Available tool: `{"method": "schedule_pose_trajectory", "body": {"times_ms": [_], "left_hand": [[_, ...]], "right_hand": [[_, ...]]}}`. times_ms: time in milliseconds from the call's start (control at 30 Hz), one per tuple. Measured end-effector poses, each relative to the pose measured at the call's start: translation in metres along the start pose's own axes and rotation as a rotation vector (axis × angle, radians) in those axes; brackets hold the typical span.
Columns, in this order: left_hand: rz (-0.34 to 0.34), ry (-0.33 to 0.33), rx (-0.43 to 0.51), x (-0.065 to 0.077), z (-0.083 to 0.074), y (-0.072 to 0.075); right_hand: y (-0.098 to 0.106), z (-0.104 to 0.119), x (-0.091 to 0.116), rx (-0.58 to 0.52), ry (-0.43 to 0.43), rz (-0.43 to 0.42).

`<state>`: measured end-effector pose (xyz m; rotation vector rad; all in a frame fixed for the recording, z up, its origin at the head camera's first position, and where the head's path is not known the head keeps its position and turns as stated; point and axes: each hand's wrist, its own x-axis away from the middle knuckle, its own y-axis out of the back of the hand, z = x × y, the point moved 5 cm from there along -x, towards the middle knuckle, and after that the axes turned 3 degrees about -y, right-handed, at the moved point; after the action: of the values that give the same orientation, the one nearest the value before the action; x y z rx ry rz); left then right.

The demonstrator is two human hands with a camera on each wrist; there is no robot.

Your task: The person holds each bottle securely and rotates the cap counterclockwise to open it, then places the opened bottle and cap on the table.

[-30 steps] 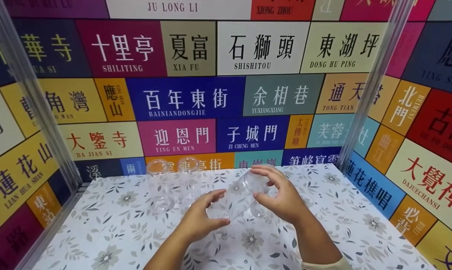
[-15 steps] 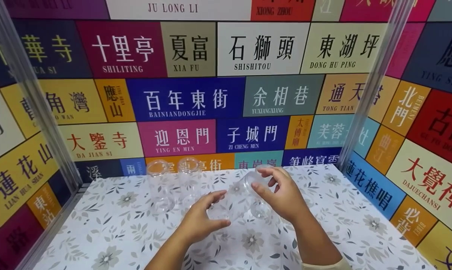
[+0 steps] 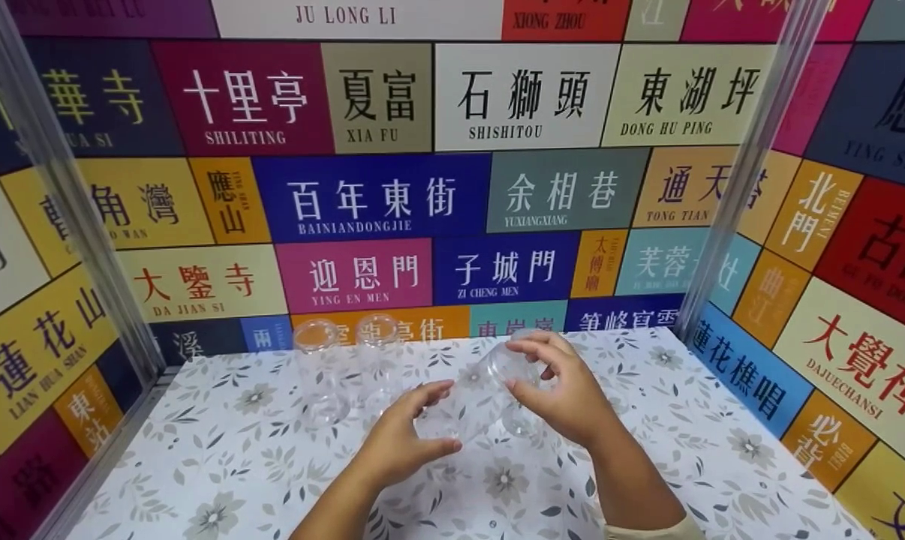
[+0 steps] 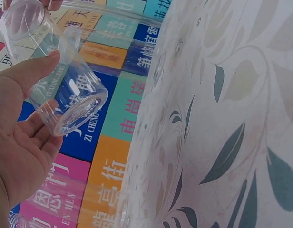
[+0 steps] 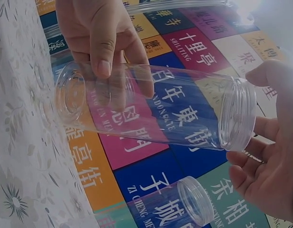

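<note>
Slanting between the two hands, a clear jar (image 3: 473, 397) is in front of the person, apparently lifted off the bench (image 3: 272, 487), its long axis rising from a low base on the left to a higher, lidded mouth on the right. The left hand (image 3: 407, 435) is nearer the base: its thumb crosses one side of the wall while the fingers curl round the other, holding the jar's lower half. The right hand (image 3: 565, 386) is at the opposite end, thumb and fingertips set apart on the rim of the lid (image 5: 244, 116), pinching it with the palm roughly facing the lid's top. Judging by this grip, what counts is whether the right hand lines up with that tilted axis; a twist made off it would likely bind, while the left hand steadies the base. A third jar (image 3: 522, 424) stands upright just beyond, partly hidden by the right hand, so sideways room there looks tight. Two more jars (image 3: 321, 382) stand upright farther left, apart from both hands.
</note>
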<state>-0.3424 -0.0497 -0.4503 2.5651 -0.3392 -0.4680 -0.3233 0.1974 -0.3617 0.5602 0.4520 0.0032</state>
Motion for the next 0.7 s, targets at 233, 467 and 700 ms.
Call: {"method": "schedule_pose_trajectory", "body": {"times_ms": [233, 467, 700], "left_hand": [[0.002, 0.003, -0.005, 0.0004, 0.0005, 0.0007], [0.007, -0.008, -0.007, 0.0007, -0.0007, 0.0007], [0.002, 0.001, 0.008, 0.0003, -0.0020, 0.0006]], "right_hand": [[-0.0001, 0.0023, 0.0009, -0.031, 0.057, 0.020], [-0.0005, 0.0029, 0.0015, -0.041, 0.081, 0.036], [-0.0003, 0.0027, 0.0020, -0.053, 0.077, 0.036]]}}
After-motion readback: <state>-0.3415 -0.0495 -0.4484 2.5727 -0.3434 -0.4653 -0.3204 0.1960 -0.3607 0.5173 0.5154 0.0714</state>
